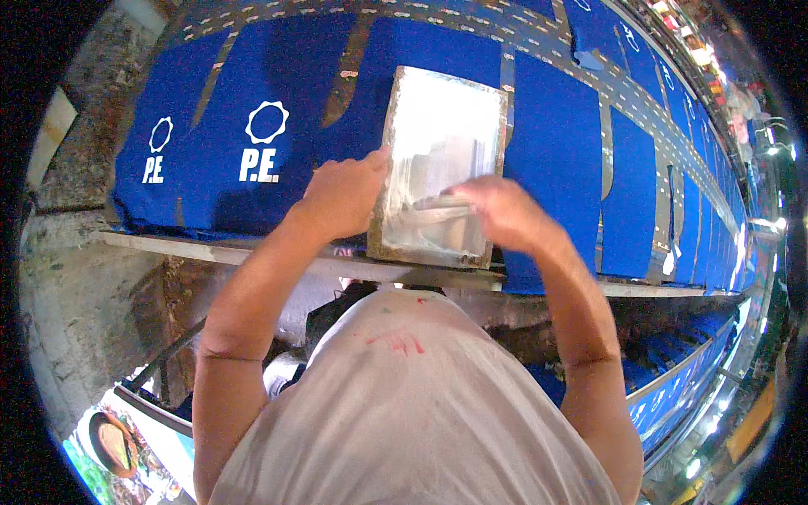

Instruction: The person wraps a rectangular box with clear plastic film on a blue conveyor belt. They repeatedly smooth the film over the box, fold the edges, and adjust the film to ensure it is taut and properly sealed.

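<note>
A framed printing screen, smeared with white ink, lies on blue fabric panels on a long table. My left hand grips the screen's left edge. In my right hand is a squeegee, somewhat blurred, held across the lower part of the mesh. To the left, two blue fabric pieces carry white prints of a scalloped ring above letters. Right of the screen lies a blue panel with no print visible on it. The fabric directly under the screen is hidden.
The table's wooden front edge runs just before my body. More blue panels line the table to the right, some bearing white rings. Another rack or table with blue pieces stands at the lower right. A round container sits at the lower left.
</note>
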The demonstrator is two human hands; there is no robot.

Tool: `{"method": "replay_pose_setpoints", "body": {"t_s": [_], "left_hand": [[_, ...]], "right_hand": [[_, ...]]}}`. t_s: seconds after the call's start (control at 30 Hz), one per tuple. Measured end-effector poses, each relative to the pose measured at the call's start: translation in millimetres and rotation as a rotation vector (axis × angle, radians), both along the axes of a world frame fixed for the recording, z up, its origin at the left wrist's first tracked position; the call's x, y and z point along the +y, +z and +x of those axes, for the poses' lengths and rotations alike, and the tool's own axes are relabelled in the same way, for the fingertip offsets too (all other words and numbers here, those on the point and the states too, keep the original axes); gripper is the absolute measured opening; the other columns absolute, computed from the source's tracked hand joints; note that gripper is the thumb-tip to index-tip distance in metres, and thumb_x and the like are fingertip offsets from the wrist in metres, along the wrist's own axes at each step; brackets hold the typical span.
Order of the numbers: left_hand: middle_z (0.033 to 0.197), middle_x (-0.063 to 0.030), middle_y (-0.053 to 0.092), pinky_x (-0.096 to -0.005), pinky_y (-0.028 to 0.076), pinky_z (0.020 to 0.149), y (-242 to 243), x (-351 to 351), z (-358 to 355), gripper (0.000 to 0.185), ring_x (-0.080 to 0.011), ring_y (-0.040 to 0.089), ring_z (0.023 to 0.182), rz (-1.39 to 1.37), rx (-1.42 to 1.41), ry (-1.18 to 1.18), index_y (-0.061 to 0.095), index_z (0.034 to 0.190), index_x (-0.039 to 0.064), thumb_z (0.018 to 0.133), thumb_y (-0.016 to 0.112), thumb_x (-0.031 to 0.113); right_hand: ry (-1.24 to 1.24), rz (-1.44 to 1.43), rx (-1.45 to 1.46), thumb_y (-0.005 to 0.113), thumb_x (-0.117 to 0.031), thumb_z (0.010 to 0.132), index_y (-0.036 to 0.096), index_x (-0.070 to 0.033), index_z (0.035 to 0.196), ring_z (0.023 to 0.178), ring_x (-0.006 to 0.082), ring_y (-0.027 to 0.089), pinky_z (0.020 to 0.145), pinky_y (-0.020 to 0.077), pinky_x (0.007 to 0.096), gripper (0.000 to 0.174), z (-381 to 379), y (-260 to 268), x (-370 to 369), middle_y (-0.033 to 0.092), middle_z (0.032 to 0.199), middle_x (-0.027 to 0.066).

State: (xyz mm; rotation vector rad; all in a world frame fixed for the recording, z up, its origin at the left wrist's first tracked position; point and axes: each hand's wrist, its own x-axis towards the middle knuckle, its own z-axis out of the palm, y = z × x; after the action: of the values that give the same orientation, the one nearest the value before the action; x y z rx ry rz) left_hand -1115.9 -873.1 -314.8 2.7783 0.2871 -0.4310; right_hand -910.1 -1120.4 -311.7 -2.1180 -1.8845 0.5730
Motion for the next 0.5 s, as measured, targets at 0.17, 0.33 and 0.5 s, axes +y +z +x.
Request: {"method": "replay_pose_setpoints", "body": {"t_s": [0.17, 0.33, 0.5], "left_hand": [[0.175, -0.0138, 0.052, -0.0581, 0.065, 0.098, 2.5, -2.8, 0.7, 0.067, -0.0412, 0.079, 0.116, 0.041, 0.015, -0.032, 0.064, 0.153, -0.002, 0.089, 0.081, 0.013], [0.163, -0.0149, 0.062, -0.0582, 0.065, 0.096, -11.6, -7.5, 1.0, 0.055, -0.0399, 0.080, 0.110, 0.065, -0.084, 0.011, 0.066, 0.150, -0.001, 0.096, 0.071, 0.010], [0.136, -0.0150, 0.073, -0.0551, 0.063, 0.095, -28.3, -4.3, 10.1, 0.041, -0.0380, 0.079, 0.103, 0.089, -0.189, 0.015, 0.073, 0.135, 0.001, 0.095, 0.071, 0.009]], "right_hand": [[-0.074, 0.078, -0.026, 0.066, 0.002, 0.092, 0.079, -0.014, 0.141, 0.122, 0.0417, 0.078, 0.108, 0.0621, 0.0535, 0.053, 91.1, -9.7, 85.6, 0.080, 0.130, 0.0255], [-0.208, 0.173, -0.227, 0.069, -0.002, 0.089, 0.079, -0.017, 0.143, 0.120, 0.0401, 0.079, 0.108, 0.0625, 0.0532, 0.056, 95.9, -26.0, 109.5, 0.079, 0.131, 0.0247], [-0.093, 0.159, -0.298, 0.070, 0.002, 0.083, 0.078, -0.015, 0.142, 0.123, 0.0422, 0.075, 0.110, 0.0606, 0.0530, 0.061, 17.7, -31.2, 44.0, 0.079, 0.132, 0.0193]]}}
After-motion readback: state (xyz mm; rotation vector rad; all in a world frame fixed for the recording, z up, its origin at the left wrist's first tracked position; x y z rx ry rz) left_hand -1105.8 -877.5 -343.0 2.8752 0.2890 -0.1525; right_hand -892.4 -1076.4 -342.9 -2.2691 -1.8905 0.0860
